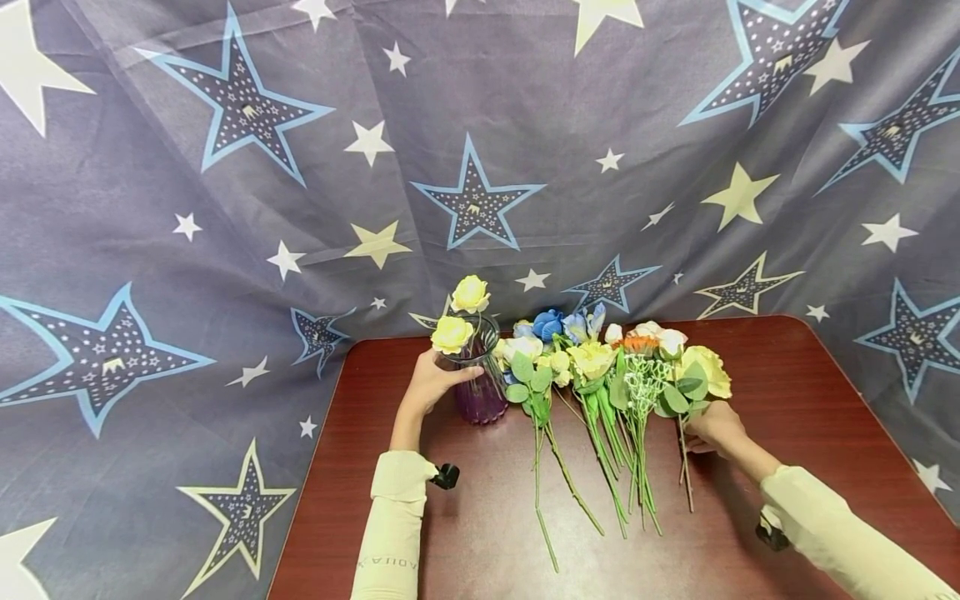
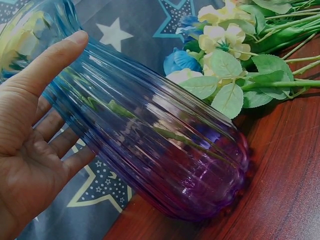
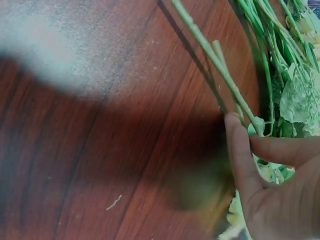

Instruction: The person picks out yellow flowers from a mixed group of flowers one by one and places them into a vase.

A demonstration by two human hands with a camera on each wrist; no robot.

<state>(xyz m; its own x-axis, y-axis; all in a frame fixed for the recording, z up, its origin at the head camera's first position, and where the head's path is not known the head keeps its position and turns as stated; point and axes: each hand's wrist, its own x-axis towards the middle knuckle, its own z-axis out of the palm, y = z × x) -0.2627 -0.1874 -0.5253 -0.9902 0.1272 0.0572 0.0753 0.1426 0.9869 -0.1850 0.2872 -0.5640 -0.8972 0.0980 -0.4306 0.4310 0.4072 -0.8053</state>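
- Flower stem (image 3: 208,50) lies at the right-hand end of the loose flowers (image 1: 592,362), over the dark red table (image 1: 795,392); its leafy end points to the far edge, its cut end toward the person.
- Main relation: the glass vase (image 1: 482,406) stands upright to the left, beyond the whole row. The stem runs near to far while the vase's axis is vertical, so reaching the mouth would, I judge, mean raising the stem, turning it upright and carrying it leftward.
- Nearer hand: the right hand (image 1: 717,429) is at the stem; the left hand (image 1: 433,380) is at the vase.
- Right hand: thumb and a finger come together on the stem in a light pinch; I cannot tell how the other fingers lie.
- Left hand: partly open round the upper vase, thumb across the near side, fingers reaching behind the glass, so it steadies the vase.
- Counts: one vase, two hands, two yellow roses (image 1: 452,335) at the vase's mouth.
- Among the loose flowers: two broad yellow blooms (image 1: 705,372), one orange bloom (image 1: 641,342), one deep blue bloom (image 1: 548,324); the white ones overlap too much to count.
- One shorter stem (image 3: 217,46) touches the pinched one; whether it is a branch, I cannot tell.
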